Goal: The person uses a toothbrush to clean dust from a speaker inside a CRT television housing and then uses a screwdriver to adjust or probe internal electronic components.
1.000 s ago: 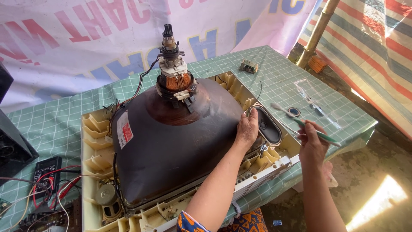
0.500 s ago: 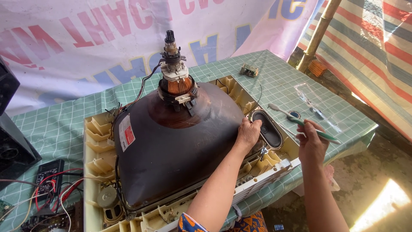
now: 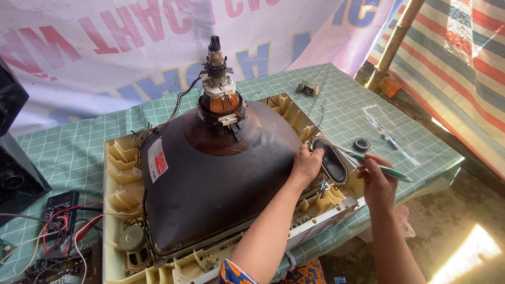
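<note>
Picture tube (image 3: 221, 179), dark and funnel-shaped, lying face down in a cream plastic television casing (image 3: 118, 158) at the centre of the frame, neck pointing up. The left hand (image 3: 305, 165) rests on the tube's right edge, fingers curled over the rim and pressed to the glass, gripping nothing loose. The right hand (image 3: 376, 184), right of centre, is closed around a green-and-white screwdriver (image 3: 376, 165), whose shaft runs up-left toward an oval speaker (image 3: 331, 160) set in the casing just beside the left hand. On the neck sits a copper-wound deflection yoke (image 3: 221, 104). The casing stands on a table with a green checked cloth (image 3: 342, 110). A roll of black tape (image 3: 361, 144) lies near the right hand; a black multimeter (image 3: 59, 210) with red leads lies at lower left.
</note>
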